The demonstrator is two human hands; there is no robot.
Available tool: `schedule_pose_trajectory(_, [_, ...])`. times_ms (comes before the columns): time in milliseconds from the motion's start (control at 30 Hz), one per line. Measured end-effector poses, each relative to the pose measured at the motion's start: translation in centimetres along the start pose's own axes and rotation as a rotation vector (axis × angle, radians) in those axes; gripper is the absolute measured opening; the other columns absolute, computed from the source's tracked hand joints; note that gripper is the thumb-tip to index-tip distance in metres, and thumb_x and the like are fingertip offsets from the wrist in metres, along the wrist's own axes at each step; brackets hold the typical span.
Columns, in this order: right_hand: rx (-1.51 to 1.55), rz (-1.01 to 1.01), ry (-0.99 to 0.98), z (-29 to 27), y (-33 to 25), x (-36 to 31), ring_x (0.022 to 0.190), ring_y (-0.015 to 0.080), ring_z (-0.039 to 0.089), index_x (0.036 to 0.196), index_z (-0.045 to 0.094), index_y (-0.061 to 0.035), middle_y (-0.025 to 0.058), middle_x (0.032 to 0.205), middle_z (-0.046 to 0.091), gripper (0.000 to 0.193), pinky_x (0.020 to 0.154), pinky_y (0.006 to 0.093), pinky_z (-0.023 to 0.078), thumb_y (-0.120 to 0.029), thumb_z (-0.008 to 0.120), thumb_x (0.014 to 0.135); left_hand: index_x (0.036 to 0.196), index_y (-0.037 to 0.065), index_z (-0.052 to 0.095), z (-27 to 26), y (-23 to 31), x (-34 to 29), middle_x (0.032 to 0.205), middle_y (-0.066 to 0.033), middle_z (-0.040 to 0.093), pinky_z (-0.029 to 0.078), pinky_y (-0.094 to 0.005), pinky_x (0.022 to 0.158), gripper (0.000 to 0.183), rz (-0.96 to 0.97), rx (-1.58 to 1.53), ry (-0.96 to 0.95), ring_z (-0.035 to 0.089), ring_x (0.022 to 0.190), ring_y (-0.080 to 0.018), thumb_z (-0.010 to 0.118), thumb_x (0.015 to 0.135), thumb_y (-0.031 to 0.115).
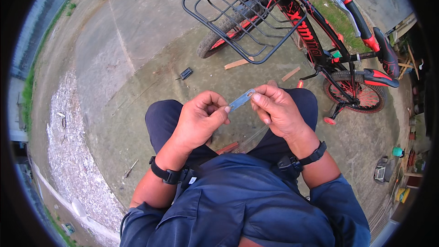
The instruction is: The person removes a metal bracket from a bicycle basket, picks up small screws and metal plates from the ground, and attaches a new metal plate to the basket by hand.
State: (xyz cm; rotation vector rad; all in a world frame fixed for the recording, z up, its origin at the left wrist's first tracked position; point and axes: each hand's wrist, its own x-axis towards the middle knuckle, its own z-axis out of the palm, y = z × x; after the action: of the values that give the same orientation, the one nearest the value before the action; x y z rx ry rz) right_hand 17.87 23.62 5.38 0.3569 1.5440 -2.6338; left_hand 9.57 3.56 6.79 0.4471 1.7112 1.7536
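Between my two hands, above my knees, is a small flat metal bracket (239, 101), grey-blue, with a slot near its upper right end. My left hand (202, 115) pinches the lower left end between thumb and fingers. At the slotted end, my right hand (276, 108) has its thumb and forefinger closed on the bracket. Beyond my hands stands a black and red bicycle (315, 41) with a black wire basket (242, 23) at its front. My fingers cover both ends of the bracket in part.
On the concrete lie a small black part (185, 73), a wooden strip (238, 63), another strip (291, 73) and a screwdriver-like tool (131, 168). A reddish piece (227, 147) rests between my legs. A green container (398, 152) and a grey bag-like object (380, 170) are at the right.
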Motion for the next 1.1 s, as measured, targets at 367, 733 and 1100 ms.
schedule_pose_trajectory(367, [-0.627,-0.162,-0.030,0.7,-8.8,4.9,0.048,-0.0003,0.041,0.094,0.063,-0.0044,0.0003,0.078,0.065,0.012,0.041,0.0163,0.030,-0.016,0.061,0.091,0.090,0.001,0.058,0.4,3.2,3.9,0.073,-0.0011,0.062,0.043,-0.0192,0.055,0.009,0.141,-0.004,0.039,0.059,0.065,-0.0053,0.062,0.089,0.008])
schedule_pose_trajectory(733, [-0.757,0.010,0.030,0.7,-15.4,11.7,0.043,0.0013,0.038,0.099,0.064,-0.0023,0.0047,0.081,0.067,0.018,0.038,0.0165,0.027,-0.018,0.062,0.090,0.091,0.000,0.059,0.1,4.6,9.4,0.074,-0.0038,0.061,0.041,-0.0198,0.052,0.010,0.228,-0.294,0.161,0.058,0.063,-0.0086,0.062,0.089,0.010])
schedule_pose_trajectory(1100, [-0.586,0.038,-0.011,1.3,-14.8,14.6,0.041,0.0010,0.039,0.100,0.060,-0.0017,0.0065,0.083,0.067,0.016,0.035,0.0162,0.026,-0.015,0.062,0.090,0.092,0.000,0.060,-1.2,5.8,12.1,0.077,-0.0027,0.061,0.041,-0.0189,0.052,0.011,0.264,-0.193,0.217,0.059,0.065,-0.0075,0.062,0.089,0.010])
